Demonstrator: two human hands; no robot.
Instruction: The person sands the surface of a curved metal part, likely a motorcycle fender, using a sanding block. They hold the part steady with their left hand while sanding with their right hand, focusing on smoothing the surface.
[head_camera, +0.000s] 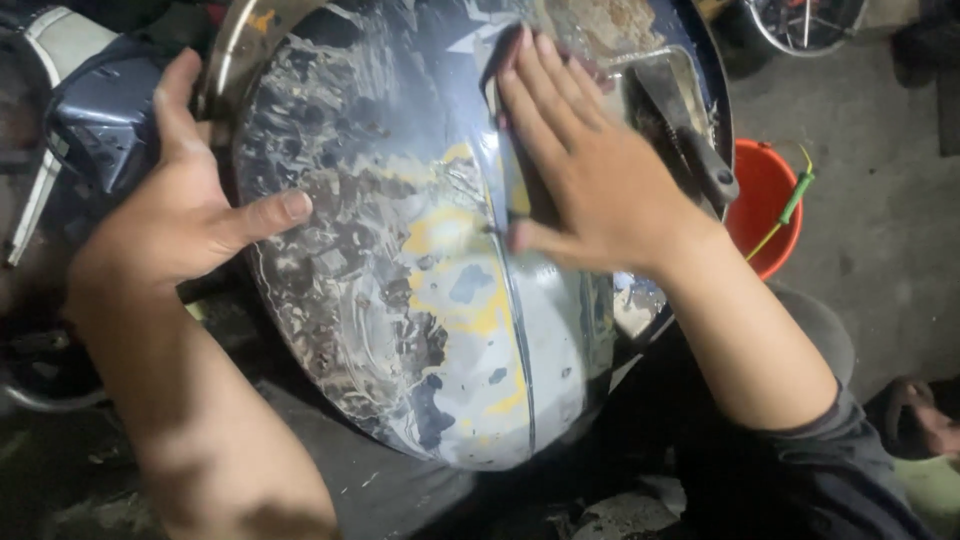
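A large curved metal body panel (400, 330) fills the middle of the view. Its dark blue paint is worn down to grey metal, with yellow and white patches and a ridge running down its centre. My left hand (175, 210) grips the panel's left edge, thumb lying across the worn face. My right hand (590, 170) lies flat on the upper part of the ridge with fingers stretched out, pressing a small dark sheet (512, 190) against the surface. Most of the sheet is hidden under the palm.
An orange bucket (768, 205) stands to the right behind the panel, with a green-handled tool (793, 205) leaning on its rim. A dark metal bracket (690, 135) sits at the panel's upper right. A blue and white vehicle part (95, 120) is at the left. A foot (930, 420) is at the lower right.
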